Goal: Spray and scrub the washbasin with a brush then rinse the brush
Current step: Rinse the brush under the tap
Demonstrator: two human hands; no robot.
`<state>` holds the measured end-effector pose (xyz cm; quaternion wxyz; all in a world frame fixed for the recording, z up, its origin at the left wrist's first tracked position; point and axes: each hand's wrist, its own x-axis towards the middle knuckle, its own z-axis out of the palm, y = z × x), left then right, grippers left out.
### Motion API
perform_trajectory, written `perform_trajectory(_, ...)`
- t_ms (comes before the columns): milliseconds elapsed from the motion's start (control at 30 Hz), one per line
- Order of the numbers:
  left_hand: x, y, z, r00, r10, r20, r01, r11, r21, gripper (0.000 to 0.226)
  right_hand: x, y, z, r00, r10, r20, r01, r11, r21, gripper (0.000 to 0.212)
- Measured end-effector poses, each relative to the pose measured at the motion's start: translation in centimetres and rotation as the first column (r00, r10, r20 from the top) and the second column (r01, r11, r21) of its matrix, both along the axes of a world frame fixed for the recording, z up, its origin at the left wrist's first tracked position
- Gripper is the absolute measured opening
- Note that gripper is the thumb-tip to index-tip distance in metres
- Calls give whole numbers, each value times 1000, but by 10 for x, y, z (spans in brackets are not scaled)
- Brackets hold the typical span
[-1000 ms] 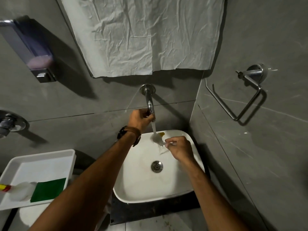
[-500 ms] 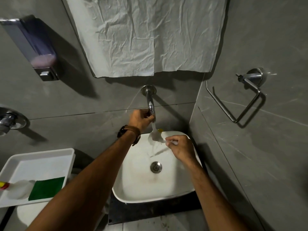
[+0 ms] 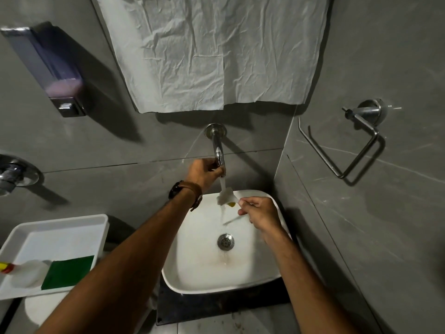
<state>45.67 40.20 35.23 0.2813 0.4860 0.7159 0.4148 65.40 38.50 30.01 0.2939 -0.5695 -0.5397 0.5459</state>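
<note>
Brush (image 3: 225, 196) head sits directly under the stream of water (image 3: 222, 183) falling from the wall tap (image 3: 218, 150), above the back part of the white washbasin (image 3: 192, 249). Its pale bristles are blurred by the flow, and a thin light handle runs from them to the right hand (image 3: 258, 214), which is closed around the handle with the fingertips pinching it. A small yellow mark lies on the basin wall just beside the bristles; what it is cannot be told. Water runs down the basin toward the round metal drain (image 3: 225, 241), with a faint brownish stain below it.

The left hand (image 3: 204, 173) is wrapped around the lower end of the tap spout, fingers curled on the metal, and a brown-strapped watch (image 3: 186, 192) sits on that wrist. Both forearms reach in from the bottom edge of the view.

The basin rests on a dark surface (image 3: 216, 307) in the corner of grey tiled walls. Left of it a white tray (image 3: 60, 227) holds a green scouring pad (image 3: 68, 271) and a translucent spray bottle (image 3: 30, 276) lying on its side, touching the pad's edge, with a red and yellow nozzle at the frame edge. On the back wall hang a crumpled white sheet (image 3: 212, 51) above the tap, a soap dispenser (image 3: 56, 73) with pinkish liquid to the upper left, and a chrome fitting (image 3: 14, 173) at the left edge. A chrome towel ring (image 3: 356, 141) is fixed to the right wall.
</note>
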Motion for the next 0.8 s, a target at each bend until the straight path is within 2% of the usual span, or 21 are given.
perform_trajectory(167,0,-1,0,994,3,109,-2,1000,-11,30,-6,2,4,1000,-16,-22,16,1000,2,6)
perform_trajectory(333,-1,-5,-1,988,-32,151,36,999,-20,35,-13,5,8,999,2,-35,0,999,36,13)
perform_trajectory(500,-3,-2,-1,987,-16,162,28,997,-70,42,-7,-1,6,1000,19,3,-20,998,59,7)
perform_trajectory(633,6,4,-4,966,154,208,-133,985,-113,39,4,-9,-5,978,75,195,-94,991,93,5)
perform_trajectory(733,19,7,-9,945,277,175,-264,960,-91,43,12,-16,-15,899,154,410,-203,976,79,17)
perform_trajectory(800,26,8,-11,927,347,143,-339,938,-78,46,14,-22,-19,853,139,504,-232,965,126,20)
